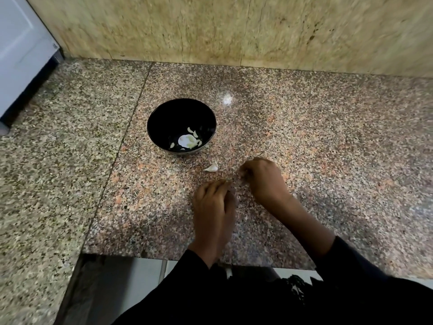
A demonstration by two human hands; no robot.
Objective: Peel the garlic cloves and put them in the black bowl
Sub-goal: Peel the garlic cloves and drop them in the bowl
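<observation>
Both hands low over the speckled granite surface [328, 137] now, close to its near edge; the left hand [214, 207] sits knuckles-up with its fingers [216, 185] curled under, and the right hand [263, 175] is just beyond it, fingers [244, 171] bunched toward the thumb; motion blur smears both, so whether either pinches a clove or a scrap of skin I cannot tell, though the posture suggests picking at something small between them. One garlic clove [212, 167] lies loose on the surface, apart from both hands, just in front of the black bowl [164, 113] and within easy reach, likely parked there as the next one to strip; its papery tip says the skin is on. The bowl stands just beyond, close enough for a short drop; pale peeled cloves [191, 139] already lie in its bottom, so the job looks well along.
</observation>
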